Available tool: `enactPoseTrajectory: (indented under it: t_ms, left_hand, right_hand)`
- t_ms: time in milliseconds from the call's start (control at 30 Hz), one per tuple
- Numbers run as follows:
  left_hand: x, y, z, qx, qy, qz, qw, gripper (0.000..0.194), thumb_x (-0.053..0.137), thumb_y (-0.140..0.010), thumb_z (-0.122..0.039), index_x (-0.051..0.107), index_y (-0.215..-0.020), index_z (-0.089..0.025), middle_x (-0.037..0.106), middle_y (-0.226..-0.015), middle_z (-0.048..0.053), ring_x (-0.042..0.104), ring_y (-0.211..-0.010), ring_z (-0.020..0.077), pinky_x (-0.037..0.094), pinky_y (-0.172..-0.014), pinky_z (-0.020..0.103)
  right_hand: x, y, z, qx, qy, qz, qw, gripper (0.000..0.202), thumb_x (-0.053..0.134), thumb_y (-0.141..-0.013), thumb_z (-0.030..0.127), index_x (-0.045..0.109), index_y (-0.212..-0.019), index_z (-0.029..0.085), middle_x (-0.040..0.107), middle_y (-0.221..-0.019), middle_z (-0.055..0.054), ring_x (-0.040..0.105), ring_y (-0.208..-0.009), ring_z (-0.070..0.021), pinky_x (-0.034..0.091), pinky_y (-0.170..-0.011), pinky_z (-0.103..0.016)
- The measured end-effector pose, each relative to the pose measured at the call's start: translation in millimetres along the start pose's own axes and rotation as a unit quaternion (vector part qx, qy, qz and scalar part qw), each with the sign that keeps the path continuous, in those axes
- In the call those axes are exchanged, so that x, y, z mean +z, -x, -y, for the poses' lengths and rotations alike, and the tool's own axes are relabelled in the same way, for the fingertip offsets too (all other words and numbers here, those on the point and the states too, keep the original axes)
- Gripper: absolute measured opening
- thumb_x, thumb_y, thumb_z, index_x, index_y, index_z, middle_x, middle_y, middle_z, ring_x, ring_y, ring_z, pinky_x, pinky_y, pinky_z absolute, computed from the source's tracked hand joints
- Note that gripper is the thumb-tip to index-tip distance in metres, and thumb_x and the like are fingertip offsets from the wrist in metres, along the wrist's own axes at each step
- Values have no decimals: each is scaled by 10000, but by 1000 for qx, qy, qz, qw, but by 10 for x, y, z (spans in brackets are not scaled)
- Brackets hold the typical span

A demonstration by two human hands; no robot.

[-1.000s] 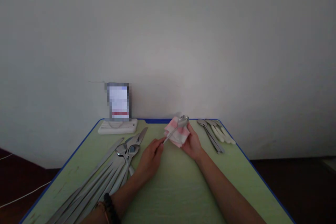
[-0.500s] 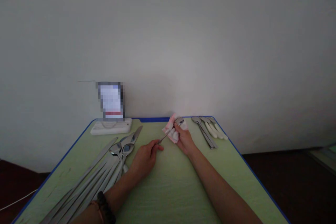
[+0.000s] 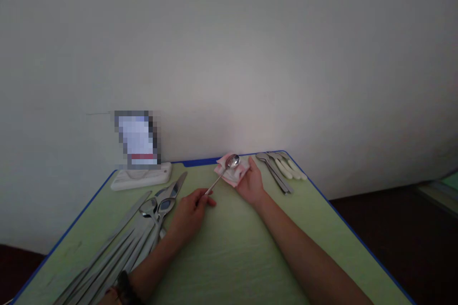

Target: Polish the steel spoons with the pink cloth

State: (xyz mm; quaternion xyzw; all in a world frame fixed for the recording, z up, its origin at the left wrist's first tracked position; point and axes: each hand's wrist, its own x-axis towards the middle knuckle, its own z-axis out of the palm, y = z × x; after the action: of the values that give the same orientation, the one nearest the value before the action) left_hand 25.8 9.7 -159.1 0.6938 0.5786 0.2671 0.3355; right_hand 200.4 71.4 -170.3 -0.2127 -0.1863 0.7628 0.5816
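A long-handled metal spoon (image 3: 233,161) slants up and to the right, its handle end pinched in my left hand (image 3: 191,212). Behind and under the spoon's bowl lies a pink and white cloth (image 3: 236,176), resting in my right hand (image 3: 252,183). The right thumb is raised away from the spoon and the fingers are partly hidden beneath the cloth. To the left of my left hand is a spread of metal spoons, knives and other long cutlery (image 3: 118,248). Metal spoons (image 3: 277,176) lie at the back right beside several pieces with cream handles (image 3: 291,170).
A lit phone (image 3: 138,138), its screen blurred out, stands in a white holder (image 3: 141,176) at the back left. The green table (image 3: 229,257) has a blue edge and meets a plain wall (image 3: 229,57).
My right thumb has lifted off the spoon's bowl, and the cloth is spread more openly beneath it. The view has shifted and tilted slightly.
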Motion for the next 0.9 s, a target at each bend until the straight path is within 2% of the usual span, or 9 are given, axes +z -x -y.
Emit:
enactPoseTrajectory:
  t_ms: [100, 233, 333, 433, 533, 600, 700, 800, 900]
  left_hand:
    - [-7, -11, 3, -20, 23, 1, 1000, 359, 359, -839, -362, 621, -962, -149, 626, -693, 16, 522, -567, 155, 332, -502, 233]
    - [-10, -28, 36, -13, 41, -4, 999, 380, 357, -837, -390, 629, -937, -143, 586, -616, -5, 457, -485, 132, 289, -462, 223]
    - [-21, -31, 47, -6, 39, -4, 999, 390, 344, -844, -395, 639, -871, -141, 584, -602, -1, 454, -475, 131, 297, -463, 226]
    - [-29, -31, 41, -4, 31, -1, 1000, 375, 329, -849, -386, 622, -855, -151, 622, -652, 15, 497, -514, 144, 328, -485, 235]
    - [-30, -24, 24, 10, 10, 1, 1000, 335, 321, -850, -354, 593, -877, -160, 652, -719, 26, 539, -580, 160, 369, -550, 252]
    - [-27, -15, 11, 32, -5, 3, 999, 317, 308, -857, -329, 575, -873, -160, 652, -728, 31, 556, -621, 167, 386, -606, 265]
    - [-15, -2, 2, 49, -17, 13, 999, 305, 284, -868, -307, 551, -851, -161, 602, -643, 15, 545, -595, 165, 382, -594, 260]
    - [5, 7, 7, 46, -30, 11, 998, 283, 289, -875, -292, 543, -883, -169, 556, -610, -3, 530, -578, 161, 360, -554, 247]
    - [31, 16, 5, 47, -53, -7, 997, 270, 296, -882, -273, 544, -924, -174, 585, -681, 16, 555, -643, 168, 361, -576, 247]
  right_hand:
    - [32, 60, 85, -3, -29, 40, 999, 599, 327, -794, 619, 562, -1065, 140, 676, -985, -138, 596, -1000, -292, 417, -885, -535]
    - [61, 102, 109, -5, -13, 52, 999, 524, 345, -777, 586, 580, -1003, 176, 685, -953, -110, 584, -1016, -286, 406, -899, -524]
    - [60, 91, 94, -11, 16, 53, 998, 360, 400, -761, 470, 602, -887, 200, 696, -875, -76, 601, -970, -267, 431, -873, -489]
    - [40, 57, 60, -9, 28, 42, 999, 178, 466, -711, 278, 604, -792, 201, 696, -785, -36, 623, -871, -230, 463, -839, -430]
    - [18, 23, 2, -31, 36, 23, 999, 134, 514, -694, 169, 607, -787, 198, 688, -753, 3, 620, -751, -169, 485, -793, -341]
    - [8, 5, -49, -62, 63, 13, 996, 135, 562, -712, 176, 611, -835, 202, 683, -779, 15, 604, -706, -133, 487, -746, -288]
    - [2, -19, -126, -105, 126, -16, 986, 197, 641, -693, 215, 610, -888, 204, 674, -800, 15, 591, -696, -112, 473, -688, -244]
    - [-4, -47, -185, -153, 181, -53, 970, 227, 689, -653, 242, 619, -864, 196, 661, -765, 21, 575, -679, -100, 453, -669, -222]
    - [-26, -83, -220, -178, 221, -66, 957, 216, 696, -641, 281, 634, -819, 175, 653, -737, 16, 555, -655, -97, 434, -652, -215]
